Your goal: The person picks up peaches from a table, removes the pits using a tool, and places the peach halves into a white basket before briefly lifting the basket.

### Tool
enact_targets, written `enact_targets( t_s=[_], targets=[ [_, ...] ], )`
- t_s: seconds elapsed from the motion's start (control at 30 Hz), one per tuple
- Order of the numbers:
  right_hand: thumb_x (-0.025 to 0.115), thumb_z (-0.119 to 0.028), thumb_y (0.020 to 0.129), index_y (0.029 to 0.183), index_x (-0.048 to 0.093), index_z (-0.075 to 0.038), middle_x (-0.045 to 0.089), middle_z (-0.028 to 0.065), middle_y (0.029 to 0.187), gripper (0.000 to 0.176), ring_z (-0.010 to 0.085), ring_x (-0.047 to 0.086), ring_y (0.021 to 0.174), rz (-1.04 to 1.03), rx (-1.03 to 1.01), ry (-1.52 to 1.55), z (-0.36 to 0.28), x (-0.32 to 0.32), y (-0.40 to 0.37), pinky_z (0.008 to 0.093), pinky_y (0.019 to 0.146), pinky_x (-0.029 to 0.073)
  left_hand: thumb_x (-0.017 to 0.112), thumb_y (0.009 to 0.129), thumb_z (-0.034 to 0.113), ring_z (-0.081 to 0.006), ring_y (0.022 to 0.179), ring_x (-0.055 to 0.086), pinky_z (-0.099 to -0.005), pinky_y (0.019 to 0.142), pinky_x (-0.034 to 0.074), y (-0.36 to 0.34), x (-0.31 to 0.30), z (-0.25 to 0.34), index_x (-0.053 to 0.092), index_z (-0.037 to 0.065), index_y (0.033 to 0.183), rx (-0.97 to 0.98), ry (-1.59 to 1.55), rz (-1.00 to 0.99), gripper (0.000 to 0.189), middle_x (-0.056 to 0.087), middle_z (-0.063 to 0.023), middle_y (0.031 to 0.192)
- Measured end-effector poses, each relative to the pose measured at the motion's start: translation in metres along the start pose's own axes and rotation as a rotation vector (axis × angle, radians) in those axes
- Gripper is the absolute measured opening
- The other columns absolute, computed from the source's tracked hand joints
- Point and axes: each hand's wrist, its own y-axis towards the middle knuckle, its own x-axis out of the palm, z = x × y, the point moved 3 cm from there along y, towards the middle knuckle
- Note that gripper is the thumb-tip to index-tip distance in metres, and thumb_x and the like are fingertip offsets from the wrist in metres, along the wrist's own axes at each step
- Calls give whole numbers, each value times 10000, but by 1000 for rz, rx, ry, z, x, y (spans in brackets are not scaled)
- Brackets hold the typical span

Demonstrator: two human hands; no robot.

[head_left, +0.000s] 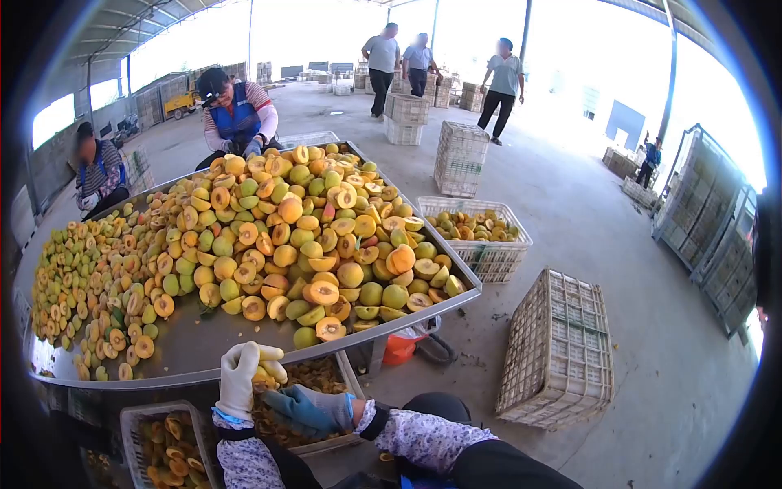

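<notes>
My left hand [241,376], in a white glove, is closed around a yellow peach piece [264,378] just in front of the table's near edge. My right hand [313,411], in a blue-grey glove, is closed close beside it, lower and to the right. Whatever its fingers hold is hidden. Both hands are above a crate [352,383] with brownish-yellow scraps in it. Beyond them, a big heap of halved and whole peaches [285,236] covers much of the metal table [191,342]. To the left of my hands, a second crate [130,440] contains peach halves.
A crate of fruit [489,254] stands off the table's right edge, with an upturned crate [562,350] nearer me. A red bag [399,349] lies under the table corner. Two co-workers sit across the table, one in a blue vest [236,122]. Several people stand farther back.
</notes>
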Motion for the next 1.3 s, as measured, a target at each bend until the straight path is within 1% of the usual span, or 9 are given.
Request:
enact_targets(
  t_s=[0.23,0.33,0.43,0.53,0.63,0.77,0.93,1.1,1.3],
  targets=[
    [422,-669,997,789,594,-127,494,-36,576,605,90,452,433,-164,29,209,19,-5,15,248,397,345,479,1059,413,-229,554,648,-298,503,522,-4,7,-5,704,-36,927,142,-322,200,519,675,-140,669],
    [406,-690,991,738,576,-139,452,-44,525,630,87,408,391,171,123,-93,-3,5,0,244,371,330,476,1059,430,-244,514,612,-315,460,490,-4,3,-4,678,-21,923,96,-19,147,512,630,-119,636],
    [403,-701,985,795,568,-142,462,-41,561,613,84,389,383,123,-92,96,20,1,16,238,367,323,459,1062,436,-243,554,640,-293,514,509,-8,10,-6,694,-33,919,155,-212,230,545,658,-129,660],
    [418,-696,983,928,605,-116,549,-15,675,612,99,486,473,-252,-5,189,19,-10,12,259,432,379,458,1061,441,-235,555,638,-300,514,505,-12,16,-5,694,-40,919,163,-467,278,554,670,-138,663],
    [434,-694,979,976,621,-100,579,-2,689,622,105,526,504,-312,196,177,18,-18,14,265,446,400,456,1060,445,-230,529,617,-307,490,485,-9,9,1,697,-43,905,109,-175,138,566,651,-136,634],
    [422,-668,999,819,581,-153,451,-66,567,568,47,397,403,104,78,-182,14,-5,10,213,342,289,457,1059,446,-229,516,609,-304,475,482,-6,4,-7,696,-43,891,88,-60,131,569,637,-132,617],
    [430,-656,1006,793,571,-151,445,-66,547,566,50,390,404,-164,117,297,6,2,3,221,352,294,446,1058,476,-244,516,611,-318,476,488,-12,14,-9,685,-39,942,152,-429,382,580,629,-119,644],
    [426,-618,1027,851,626,-100,501,-34,571,582,64,479,495,92,-63,-250,21,-7,22,230,435,372,426,1056,506,-248,609,646,-317,554,534,-4,1,-16,683,-50,990,-10,-184,126,616,671,-145,739],
    [429,-496,1057,808,586,-124,491,-54,581,474,58,461,430,-11,115,116,-3,-5,0,213,377,335,430,1048,512,-252,862,692,-370,725,602,-16,9,-14,662,-13,1209,-41,-530,184,597,712,-123,957]
  ],
)
